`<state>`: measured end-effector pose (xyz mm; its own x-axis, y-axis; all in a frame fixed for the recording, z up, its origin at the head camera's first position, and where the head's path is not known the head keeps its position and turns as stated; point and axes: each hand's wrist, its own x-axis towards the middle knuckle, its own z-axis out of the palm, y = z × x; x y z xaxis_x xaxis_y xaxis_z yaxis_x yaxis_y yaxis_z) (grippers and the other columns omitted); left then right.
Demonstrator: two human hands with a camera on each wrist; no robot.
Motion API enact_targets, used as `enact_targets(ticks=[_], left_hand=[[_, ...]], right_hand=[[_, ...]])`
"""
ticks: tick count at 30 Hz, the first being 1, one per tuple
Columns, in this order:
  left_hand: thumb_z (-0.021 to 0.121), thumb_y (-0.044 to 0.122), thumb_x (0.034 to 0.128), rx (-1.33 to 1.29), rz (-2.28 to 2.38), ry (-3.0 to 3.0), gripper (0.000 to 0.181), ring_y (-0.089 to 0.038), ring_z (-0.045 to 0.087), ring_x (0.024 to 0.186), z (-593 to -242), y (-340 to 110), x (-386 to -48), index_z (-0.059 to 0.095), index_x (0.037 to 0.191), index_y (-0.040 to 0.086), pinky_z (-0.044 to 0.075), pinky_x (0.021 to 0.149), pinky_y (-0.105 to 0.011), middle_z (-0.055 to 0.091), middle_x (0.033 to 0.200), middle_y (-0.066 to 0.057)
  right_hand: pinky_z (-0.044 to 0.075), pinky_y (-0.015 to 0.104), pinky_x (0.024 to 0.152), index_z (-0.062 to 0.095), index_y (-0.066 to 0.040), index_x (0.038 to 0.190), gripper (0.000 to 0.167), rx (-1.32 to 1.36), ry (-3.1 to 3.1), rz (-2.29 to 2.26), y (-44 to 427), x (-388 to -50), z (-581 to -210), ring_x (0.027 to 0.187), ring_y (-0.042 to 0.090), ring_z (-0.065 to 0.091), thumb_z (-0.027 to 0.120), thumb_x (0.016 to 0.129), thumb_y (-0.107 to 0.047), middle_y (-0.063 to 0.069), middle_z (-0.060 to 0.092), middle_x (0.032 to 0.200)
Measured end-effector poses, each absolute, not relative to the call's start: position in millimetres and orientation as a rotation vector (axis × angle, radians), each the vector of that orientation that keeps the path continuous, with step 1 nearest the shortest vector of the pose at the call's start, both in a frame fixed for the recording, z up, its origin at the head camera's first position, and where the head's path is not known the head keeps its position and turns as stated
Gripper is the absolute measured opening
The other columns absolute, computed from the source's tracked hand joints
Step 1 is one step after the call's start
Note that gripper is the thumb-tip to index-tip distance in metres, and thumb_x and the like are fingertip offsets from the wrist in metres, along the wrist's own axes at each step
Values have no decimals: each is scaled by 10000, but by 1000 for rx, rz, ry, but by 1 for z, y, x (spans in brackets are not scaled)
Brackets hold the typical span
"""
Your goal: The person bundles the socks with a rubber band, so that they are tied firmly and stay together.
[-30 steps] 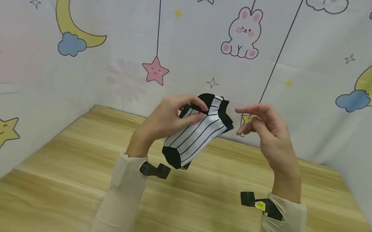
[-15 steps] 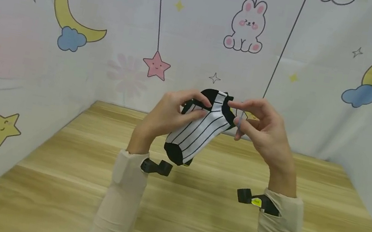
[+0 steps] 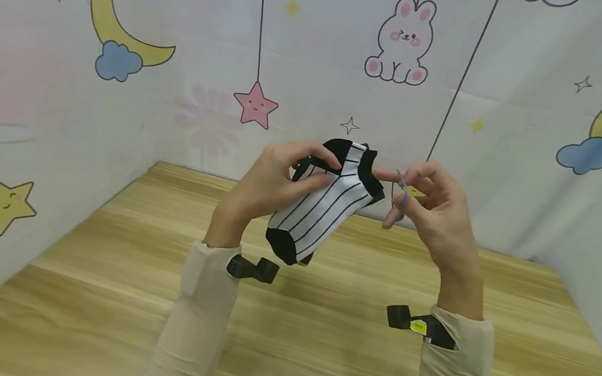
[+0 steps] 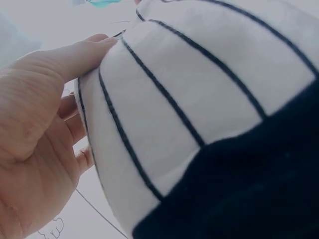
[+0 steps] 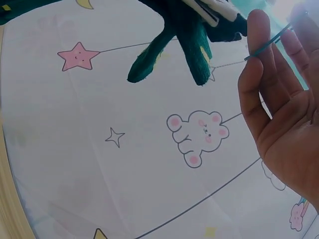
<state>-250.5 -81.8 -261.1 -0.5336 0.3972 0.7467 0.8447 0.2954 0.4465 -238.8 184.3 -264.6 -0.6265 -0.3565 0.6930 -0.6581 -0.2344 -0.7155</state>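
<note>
My left hand (image 3: 268,185) pinches a white ankle sock (image 3: 327,209) with black stripes, heel, toe and cuff, held up above the table. Behind it, dark green fabric (image 5: 196,55) with bits of yellow hangs down in the right wrist view, mostly hidden in the head view. In the left wrist view the thumb (image 4: 82,57) lies on the striped side. My right hand (image 3: 442,223) is just right of the cuff, holding a thin bluish elastic band (image 3: 404,199) at its thumb and fingers. Its index finger points at the cuff; whether it touches is unclear.
Below the hands lies a wood-grain table (image 3: 320,353). White cloth walls (image 3: 205,10) printed with moons, stars and a rabbit enclose its back and sides. Each wrist wears a small black camera (image 3: 256,269).
My right hand moved left to the sock cuff, then slightly back right. The bluish band has come into sight and shifted right with the fingers. The left hand keeps holding the sock.
</note>
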Motion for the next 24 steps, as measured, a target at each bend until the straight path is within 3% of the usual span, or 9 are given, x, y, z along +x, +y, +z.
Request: enact_targets(ticks=[4,10,17,24], left_hand=[[726,54,916,-1086,-1182,-2040,175,-130,608,952,-261,-83,-250,700,1088,68,468,769,-317,703,1071,-19],[721,41,916,-1086,-1205,-1975,164,-144,613,951,-259,-82,-249,698,1078,54,459,761,-318,706,1062,-36],[726,22,903,-1086,-1208,-1874,164,-151,611,899,-258,-81,-250,701,1064,36,432,742,-305,708,1034,-65],[725,22,902,-1075,-1229,-1821,162,-152,627,882,-258,-81,-250,697,1062,31,437,734,-300,710,1030,-72]], right_hand=[[542,310,616,565,94,1004,153,1191,-1782,1928,186,-240,-265,537,237,642,665,942,-3,178,693,1176],[499,285,651,647,5,1103,190,1116,-1761,1977,185,-242,-267,621,233,676,680,917,27,170,684,1190],[520,260,733,629,-73,1282,467,1039,-1616,2102,184,-251,-271,866,241,708,776,838,-67,180,609,1265],[516,287,879,429,-173,1487,787,1043,-1793,2064,182,-253,-273,1201,298,572,820,807,-111,142,450,1484]])
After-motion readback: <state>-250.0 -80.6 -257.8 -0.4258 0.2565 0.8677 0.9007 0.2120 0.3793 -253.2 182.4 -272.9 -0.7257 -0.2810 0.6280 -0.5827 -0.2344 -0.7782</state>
